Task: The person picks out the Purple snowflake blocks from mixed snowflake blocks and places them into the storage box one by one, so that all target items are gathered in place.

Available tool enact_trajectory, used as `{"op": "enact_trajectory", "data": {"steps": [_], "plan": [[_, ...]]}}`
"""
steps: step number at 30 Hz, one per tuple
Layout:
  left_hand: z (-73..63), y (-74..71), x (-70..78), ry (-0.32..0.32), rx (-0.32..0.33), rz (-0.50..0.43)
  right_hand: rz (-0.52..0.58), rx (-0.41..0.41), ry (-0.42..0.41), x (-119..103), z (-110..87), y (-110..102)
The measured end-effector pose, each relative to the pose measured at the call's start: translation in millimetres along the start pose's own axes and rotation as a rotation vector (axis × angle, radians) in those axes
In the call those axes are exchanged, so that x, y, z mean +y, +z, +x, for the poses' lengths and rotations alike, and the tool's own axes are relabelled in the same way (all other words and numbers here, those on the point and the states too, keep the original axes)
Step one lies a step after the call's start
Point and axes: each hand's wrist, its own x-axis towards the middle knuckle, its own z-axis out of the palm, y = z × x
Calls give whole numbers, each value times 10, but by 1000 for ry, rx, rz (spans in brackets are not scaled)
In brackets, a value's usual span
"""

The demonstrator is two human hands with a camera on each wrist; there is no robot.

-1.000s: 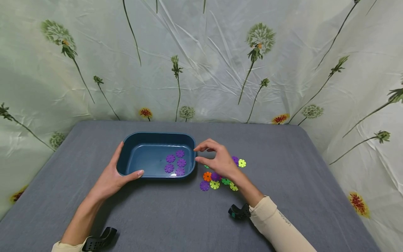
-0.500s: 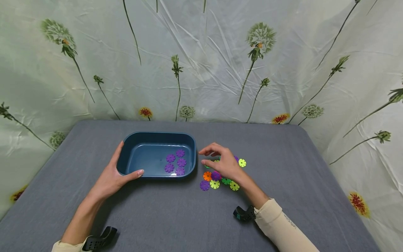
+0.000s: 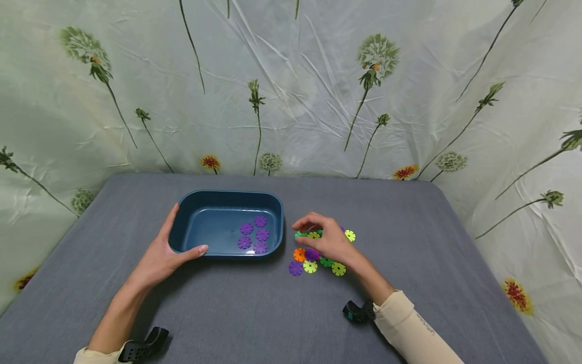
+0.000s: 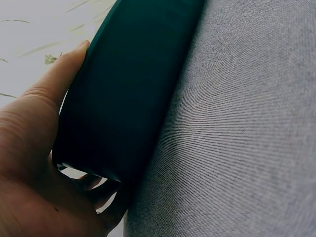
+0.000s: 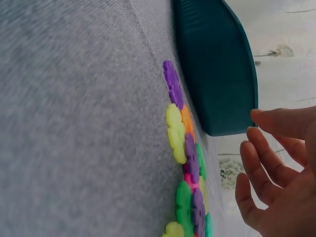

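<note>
A blue rounded-corner plastic tub (image 3: 213, 230) stands on the table, with several purple notched discs (image 3: 262, 234) lying flat toward its right end. My left hand (image 3: 156, 255) grips the tub's left end, thumb over the near rim and fingers around the end wall. Beside the tub's right side, my right hand (image 3: 328, 241) hovers over a loose pile of notched discs with its fingers bent and nothing between them. An orange disc (image 3: 299, 254), a purple disc (image 3: 295, 268) and a yellow-green disc (image 3: 310, 267) show in front; the hand hides part of the pile.
A grey cloth (image 3: 254, 313) covers the table. Behind it hangs a pale curtain (image 3: 309, 126) printed with dandelions. Each wrist wears a black camera mount, such as the right mount (image 3: 358, 311).
My right hand has drawn back from the tub's right rim, moving right and slightly toward me over the pile. My left hand and the tub have stayed in place.
</note>
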Motion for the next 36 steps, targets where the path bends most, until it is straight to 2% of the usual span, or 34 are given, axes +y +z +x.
{"op": "enact_trajectory", "data": {"steps": [19, 28, 36], "plan": [[-5, -12, 3, -9, -6, 11, -79, -77, 45, 129, -157, -96], [-15, -21, -17, -6, -8, 16, -104, -136, 44, 157, -209, -150], [2, 3, 1, -27, -13, 22, -101, -195, 91, 182, -225, -169]]}}
